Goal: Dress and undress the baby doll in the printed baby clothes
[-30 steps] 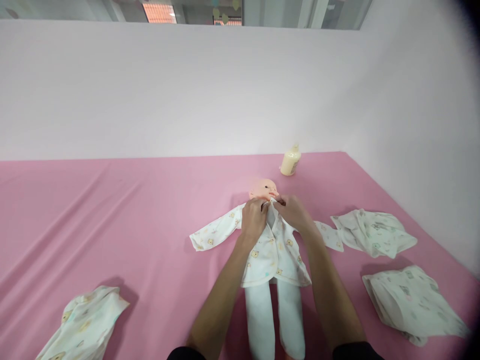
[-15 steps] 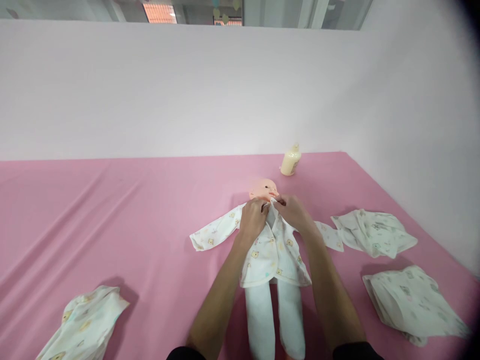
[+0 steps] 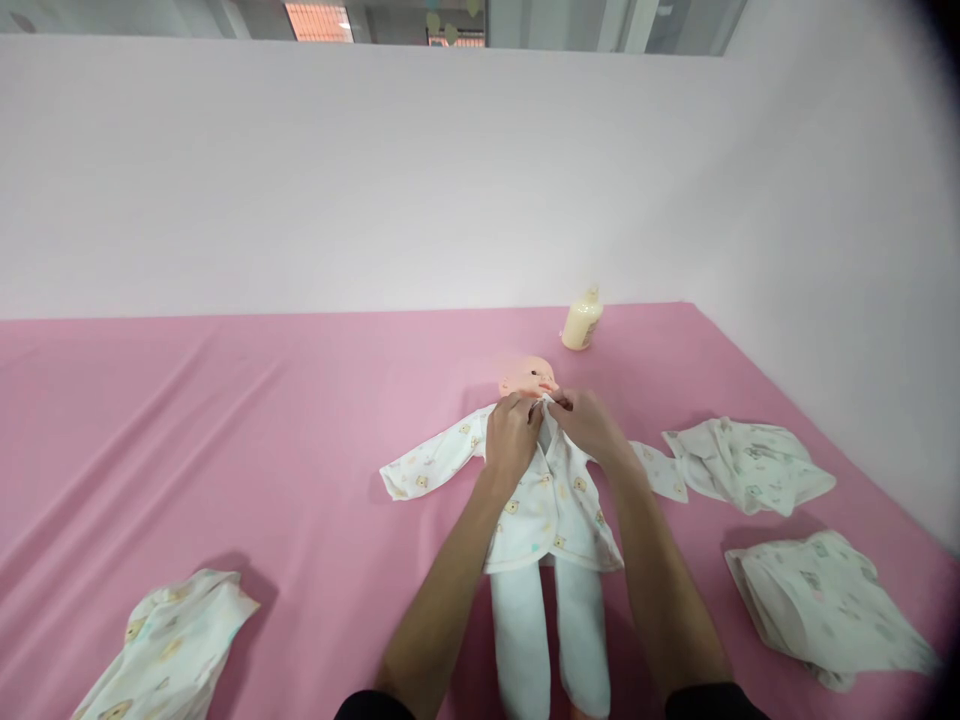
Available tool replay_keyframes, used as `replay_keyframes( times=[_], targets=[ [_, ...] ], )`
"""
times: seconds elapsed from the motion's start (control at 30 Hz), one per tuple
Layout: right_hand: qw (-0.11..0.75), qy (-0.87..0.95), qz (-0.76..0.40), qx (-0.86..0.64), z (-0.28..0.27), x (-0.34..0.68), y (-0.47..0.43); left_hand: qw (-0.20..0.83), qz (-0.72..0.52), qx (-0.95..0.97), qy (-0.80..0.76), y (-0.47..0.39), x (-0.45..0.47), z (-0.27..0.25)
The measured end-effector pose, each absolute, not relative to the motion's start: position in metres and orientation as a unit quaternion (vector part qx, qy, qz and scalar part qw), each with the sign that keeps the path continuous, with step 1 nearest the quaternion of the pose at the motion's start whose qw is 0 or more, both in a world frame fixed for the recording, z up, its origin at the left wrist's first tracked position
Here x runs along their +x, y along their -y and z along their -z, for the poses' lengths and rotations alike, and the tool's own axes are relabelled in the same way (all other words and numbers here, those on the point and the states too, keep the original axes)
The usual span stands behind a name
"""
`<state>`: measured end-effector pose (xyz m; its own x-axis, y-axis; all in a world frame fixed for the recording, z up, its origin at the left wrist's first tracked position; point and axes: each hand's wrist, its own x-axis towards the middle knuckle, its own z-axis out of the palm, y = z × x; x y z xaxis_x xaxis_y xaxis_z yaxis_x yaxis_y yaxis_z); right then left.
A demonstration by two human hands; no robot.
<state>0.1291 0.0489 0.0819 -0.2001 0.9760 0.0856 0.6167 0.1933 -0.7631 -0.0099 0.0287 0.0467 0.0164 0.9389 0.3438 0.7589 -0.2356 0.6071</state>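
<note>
Baby jacket (image 3: 521,525), white with a small bear print, on a doll (image 3: 527,376) lying face up at the centre-near part of a pink cover (image 3: 300,430), head far and legs near. The jacket's neck opening forms a narrow V below the chin; its sleeves spread left and right, the right one partly hidden by a forearm. The left hand (image 3: 511,435) bends its fingers closed on the left edge of the neck opening, fingertips partly hidden. The right hand (image 3: 592,428) pinches the right edge between thumb and fingers, just beside the chin. White trousers (image 3: 521,630) cover the doll's legs, which point toward the near edge.

Far and slightly right of the head stands an upright, pale yellow bottle (image 3: 581,322). To the right lie two pale printed cloths: the far cloth (image 3: 750,465), just beside the right sleeve's end, and the near cloth (image 3: 825,605), folded. At near left, well apart, lies a bear-print garment (image 3: 169,640). A white wall (image 3: 375,180) rises beyond, with glass panes above.
</note>
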Motion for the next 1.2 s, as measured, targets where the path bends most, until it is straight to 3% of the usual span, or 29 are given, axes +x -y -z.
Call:
replay_keyframes(
  times=[0.33, 0.57, 0.77, 0.93, 1.2],
  targets=[
    [0.256, 0.749, -0.321, -0.519, -0.096, 0.133, -0.039, 0.090, -0.358, 0.727, -0.579, -0.027, -0.010, -0.044],
    [0.360, 0.594, -0.527, -0.489, -0.087, 0.140, -0.048, 0.164, -0.417, 0.687, -0.573, -0.032, -0.011, -0.042],
    [0.418, 0.511, -0.610, -0.439, -0.062, 0.140, -0.062, 0.183, -0.447, 0.670, -0.564, -0.032, -0.012, -0.043],
    [0.423, 0.506, -0.605, -0.445, -0.056, 0.138, -0.066, 0.216, -0.447, 0.643, -0.583, -0.031, -0.010, -0.049],
    [0.411, 0.533, -0.579, -0.460, -0.067, 0.133, -0.059, 0.359, -0.435, 0.584, -0.583, -0.026, -0.014, -0.061]
  ],
)
